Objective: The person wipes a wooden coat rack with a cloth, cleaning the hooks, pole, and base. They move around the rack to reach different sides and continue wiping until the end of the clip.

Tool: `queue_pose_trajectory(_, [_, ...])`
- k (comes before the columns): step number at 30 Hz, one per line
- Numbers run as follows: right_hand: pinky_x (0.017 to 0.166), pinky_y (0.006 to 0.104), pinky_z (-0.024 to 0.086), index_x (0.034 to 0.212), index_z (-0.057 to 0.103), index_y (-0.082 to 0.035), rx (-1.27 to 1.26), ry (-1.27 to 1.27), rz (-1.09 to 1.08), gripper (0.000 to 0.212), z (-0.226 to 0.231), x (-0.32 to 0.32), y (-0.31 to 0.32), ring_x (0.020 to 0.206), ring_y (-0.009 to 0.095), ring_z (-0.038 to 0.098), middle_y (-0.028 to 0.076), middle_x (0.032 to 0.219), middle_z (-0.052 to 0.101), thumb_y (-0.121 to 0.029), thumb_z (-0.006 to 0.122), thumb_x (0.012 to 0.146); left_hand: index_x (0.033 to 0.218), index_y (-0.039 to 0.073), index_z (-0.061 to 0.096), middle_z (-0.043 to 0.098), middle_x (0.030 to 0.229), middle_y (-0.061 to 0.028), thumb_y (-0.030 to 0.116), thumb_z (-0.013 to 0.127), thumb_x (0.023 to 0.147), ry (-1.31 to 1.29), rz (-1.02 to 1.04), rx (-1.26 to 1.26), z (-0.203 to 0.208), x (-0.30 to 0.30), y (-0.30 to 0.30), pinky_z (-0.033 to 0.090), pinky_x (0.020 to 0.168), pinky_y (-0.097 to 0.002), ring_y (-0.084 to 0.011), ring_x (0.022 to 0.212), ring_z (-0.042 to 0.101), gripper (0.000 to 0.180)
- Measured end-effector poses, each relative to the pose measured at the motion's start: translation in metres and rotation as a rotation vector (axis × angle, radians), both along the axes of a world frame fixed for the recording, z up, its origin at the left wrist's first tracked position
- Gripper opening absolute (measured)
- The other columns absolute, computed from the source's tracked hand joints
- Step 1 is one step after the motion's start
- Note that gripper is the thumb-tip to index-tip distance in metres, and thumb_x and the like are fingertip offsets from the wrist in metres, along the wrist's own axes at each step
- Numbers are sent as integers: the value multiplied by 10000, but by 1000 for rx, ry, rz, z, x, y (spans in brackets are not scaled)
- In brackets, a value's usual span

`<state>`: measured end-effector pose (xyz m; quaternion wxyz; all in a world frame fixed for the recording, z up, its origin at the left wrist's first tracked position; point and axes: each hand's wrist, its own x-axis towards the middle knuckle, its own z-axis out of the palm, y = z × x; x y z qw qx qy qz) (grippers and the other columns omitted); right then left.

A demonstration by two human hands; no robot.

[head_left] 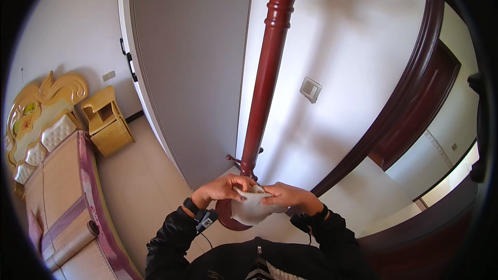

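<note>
Two bare hands work on one pale cloth item [254,212], which hangs between and just below them, in front of the wearer's torso. Left hand [224,187]: fingers curled in, thumb and fingertips pinched on the cloth's upper left edge. Right hand [285,196]: closed on the upper right edge, thumb lying on top; remaining fingers largely hidden behind the cloth. Cloth is soft, with a rounded, sagging lower outline; its exact kind cannot be told.

Directly beyond the hands: dark red coat stand [265,80], its post rising away from them, hooks at the top. Its round base [224,213] is partly covered by the cloth in this view. Beyond the hands, leftward: grey door [189,67]. Farther left: wooden nightstand [110,132] beside a bed [59,186]. Beyond the right hand: wall switch [310,89]; farther right, dark door frame [402,96].
</note>
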<state>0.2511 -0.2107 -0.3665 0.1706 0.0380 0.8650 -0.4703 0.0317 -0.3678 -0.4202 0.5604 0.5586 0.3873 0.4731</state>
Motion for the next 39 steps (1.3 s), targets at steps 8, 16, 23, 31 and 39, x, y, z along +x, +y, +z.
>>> queue_pose_trajectory(8, [930,351,478,1402,481,2,-19,66,58,615,17,7,19,1021,245,625,157,1139,664,-448,612,1003,871,64,635,565,985,-9,-152,761,700,87,234,324,65,16,3,462,864,-286,-151,948,574,304])
queue_pose_trajectory(16, [859,343,531,1306,581,8,-1131,181,-252,706,-41,0,36,970,242,655,120,1108,686,-597,619,945,933,42,637,597,950,-2,-181,690,791,-76,538,331,109,36,37,514,805,-238,-100,917,622,269])
queue_pose_trajectory(23, [934,363,503,1390,470,-10,-1285,345,-441,735,-72,-57,23,1095,263,596,131,1236,606,-556,646,931,1151,4,598,670,1047,-85,-23,749,833,481,1039,322,114,-10,83,559,715,-287,-122,851,678,354])
queue_pose_trajectory(31, [1020,385,470,1485,342,-31,-321,1027,-495,817,64,-80,160,1238,288,528,145,1383,514,-509,678,914,1379,13,434,629,1202,-153,157,939,675,502,939,404,100,-41,144,550,924,-412,-274,1049,644,878])
queue_pose_trajectory(39, [1036,457,475,1543,112,32,676,1745,-874,1043,220,-211,83,1236,432,549,292,1467,382,-334,798,848,1123,39,541,663,1008,-94,114,895,659,17,1056,619,85,-26,196,508,868,-343,-168,921,609,589])
